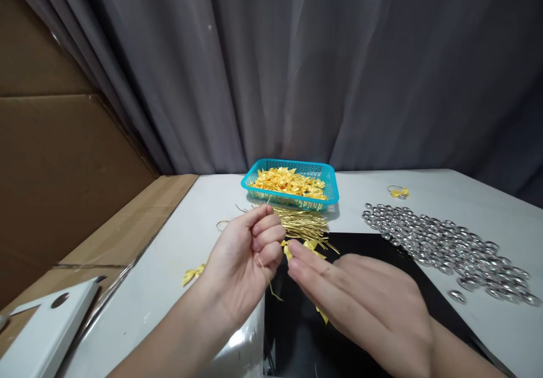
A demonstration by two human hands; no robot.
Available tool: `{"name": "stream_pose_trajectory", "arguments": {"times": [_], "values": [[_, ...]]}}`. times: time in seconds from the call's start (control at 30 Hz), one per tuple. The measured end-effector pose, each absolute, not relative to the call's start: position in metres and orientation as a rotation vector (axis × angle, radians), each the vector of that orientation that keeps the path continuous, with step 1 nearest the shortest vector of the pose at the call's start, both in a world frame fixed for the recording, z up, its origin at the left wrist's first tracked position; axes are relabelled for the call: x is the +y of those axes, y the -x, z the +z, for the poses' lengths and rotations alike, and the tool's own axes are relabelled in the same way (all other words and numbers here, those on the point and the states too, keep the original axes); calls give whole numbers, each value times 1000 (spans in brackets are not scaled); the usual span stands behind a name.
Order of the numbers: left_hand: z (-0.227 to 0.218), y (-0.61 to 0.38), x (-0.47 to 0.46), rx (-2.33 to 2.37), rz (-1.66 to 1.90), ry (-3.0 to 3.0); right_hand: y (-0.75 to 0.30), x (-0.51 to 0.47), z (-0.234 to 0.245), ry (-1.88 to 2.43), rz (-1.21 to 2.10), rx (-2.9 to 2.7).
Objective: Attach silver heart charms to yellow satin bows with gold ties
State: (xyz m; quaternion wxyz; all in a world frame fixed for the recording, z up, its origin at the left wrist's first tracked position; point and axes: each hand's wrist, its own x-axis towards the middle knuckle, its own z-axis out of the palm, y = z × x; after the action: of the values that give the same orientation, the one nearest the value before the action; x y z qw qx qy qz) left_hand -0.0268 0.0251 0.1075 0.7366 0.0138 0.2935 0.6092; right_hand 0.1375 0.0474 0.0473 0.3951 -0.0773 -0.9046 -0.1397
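My left hand (250,259) is closed in a pinch around a thin gold cord (268,276). One end of the cord shows above the fingertips, and the other dangles under the curled fingers. Opposite it, my right hand (360,304) has its fingers stretched out close together, back of the hand upward; its thumb is hidden. Just behind the right fingertips shows a yellow ribbon bow (313,246), partly covered; whether the fingers touch it I cannot tell. Another bit of yellow ribbon (322,316) peeks out beneath the right hand, over the black mat (297,344).
A teal basket (333,188) holds yellow bows at the back. Gold cords (303,223) lie in front of it. Silver oval beads (449,248) spread at right, near a cord loop with a bow (399,193). Left are a loose bow (193,275), a white object (55,333) and cardboard (63,185).
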Motion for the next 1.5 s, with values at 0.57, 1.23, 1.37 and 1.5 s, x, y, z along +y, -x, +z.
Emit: {"name": "stream_pose_trajectory", "arguments": {"times": [0.57, 1.23, 1.37, 1.5], "values": [[96, 16, 24, 616, 1241, 74, -126, 39, 35, 91, -378, -2189], [112, 25, 19, 713, 1382, -110, -126, 36, 62, 594, 460, -1817], [114, 28, 18, 804, 1490, -209, -128, 44, 66, 672, 599, -1844], [114, 24, 17, 858, 1567, -349, -132, 49, 72, 714, 645, -1868]]}}
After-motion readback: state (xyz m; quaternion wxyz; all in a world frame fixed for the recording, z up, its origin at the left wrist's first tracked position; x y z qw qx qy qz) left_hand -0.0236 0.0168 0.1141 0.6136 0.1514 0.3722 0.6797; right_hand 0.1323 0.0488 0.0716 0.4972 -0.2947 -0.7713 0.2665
